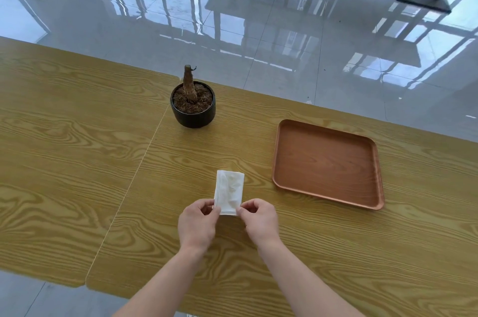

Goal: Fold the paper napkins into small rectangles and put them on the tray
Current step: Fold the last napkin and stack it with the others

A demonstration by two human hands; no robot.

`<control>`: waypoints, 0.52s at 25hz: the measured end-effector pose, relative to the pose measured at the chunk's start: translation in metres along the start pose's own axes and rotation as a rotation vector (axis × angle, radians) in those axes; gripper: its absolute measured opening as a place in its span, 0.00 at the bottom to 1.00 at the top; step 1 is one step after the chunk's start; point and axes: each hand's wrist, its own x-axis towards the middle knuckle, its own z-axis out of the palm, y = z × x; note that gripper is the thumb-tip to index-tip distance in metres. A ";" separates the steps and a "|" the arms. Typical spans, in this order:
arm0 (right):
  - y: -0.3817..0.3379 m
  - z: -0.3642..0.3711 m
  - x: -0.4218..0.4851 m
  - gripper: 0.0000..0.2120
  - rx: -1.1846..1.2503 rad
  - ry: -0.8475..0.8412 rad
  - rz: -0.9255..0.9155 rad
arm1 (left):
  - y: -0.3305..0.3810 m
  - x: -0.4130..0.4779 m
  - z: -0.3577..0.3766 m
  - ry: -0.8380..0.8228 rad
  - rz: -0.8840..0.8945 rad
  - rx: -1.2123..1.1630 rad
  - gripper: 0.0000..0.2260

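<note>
While both hands work at its near end, the white napkin (229,192) lies on the wooden table (77,135) as a narrow folded rectangle. Its long axis runs away from the person, tilted a little to the right at the far end, and its short edges face the person and the far side of the table. The left hand (198,223) pinches the near left corner, with the fingers (207,209) closed on the paper. The right hand (258,221) pinches the near right corner in the same way, thumb and fingers pressed together on the edge. The far end of the napkin rests flat on the table. The brown tray (276,151) sits to the right of the napkin, near it but not touching, and nothing lies in it. A small black plant pot (192,115) with a bare stem stands farther away, behind the napkin.
</note>
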 end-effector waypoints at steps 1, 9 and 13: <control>0.000 0.000 0.001 0.04 -0.012 -0.002 -0.004 | 0.000 0.001 0.000 0.002 -0.008 -0.006 0.05; -0.001 0.000 0.000 0.05 -0.113 0.011 -0.028 | -0.005 0.004 -0.002 0.018 -0.006 -0.011 0.06; 0.001 -0.001 0.001 0.06 -0.148 0.024 -0.059 | -0.004 0.003 -0.003 0.027 0.017 -0.018 0.07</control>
